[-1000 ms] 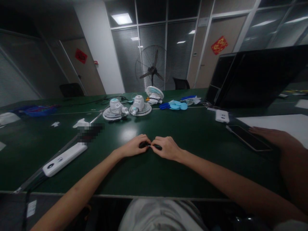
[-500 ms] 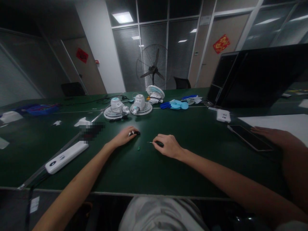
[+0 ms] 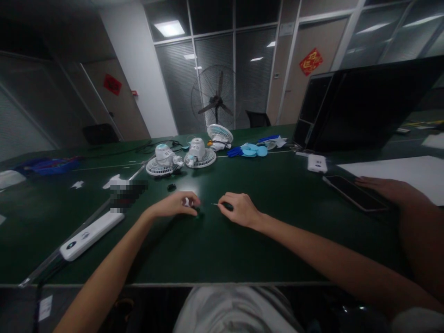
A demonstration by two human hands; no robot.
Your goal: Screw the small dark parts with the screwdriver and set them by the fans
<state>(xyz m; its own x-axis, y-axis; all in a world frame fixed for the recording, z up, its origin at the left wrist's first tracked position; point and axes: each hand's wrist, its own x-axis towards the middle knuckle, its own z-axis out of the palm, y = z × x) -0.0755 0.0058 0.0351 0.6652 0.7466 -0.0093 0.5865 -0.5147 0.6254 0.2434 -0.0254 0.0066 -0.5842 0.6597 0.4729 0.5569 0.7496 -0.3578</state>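
Observation:
In the head view, my right hand [image 3: 241, 210] is closed around the dark handle of a small screwdriver [image 3: 227, 206]. Its thin metal shaft points left. My left hand [image 3: 175, 203] is curled above the table, thumb and forefinger apart. A small white piece [image 3: 188, 202] shows inside its bent fingers; its kind is unclear. Just by the left thumb lies a tiny green piece [image 3: 197, 216], partly blurred. Behind that hand, a small black part [image 3: 171, 187] rests on the green table [image 3: 215, 249].
White fan heads [image 3: 199, 157] and blue items [image 3: 254, 150] lie farther back. To the left is a white power-bank-like bar [image 3: 92, 236]. On the right, another person's hand [image 3: 385, 187] rests near a phone [image 3: 355, 193], below a large black monitor [image 3: 374, 106].
My left hand has let go of the black part, which now lies on the table behind it. That hand has come nearer the green piece. My right hand keeps the screwdriver in place.

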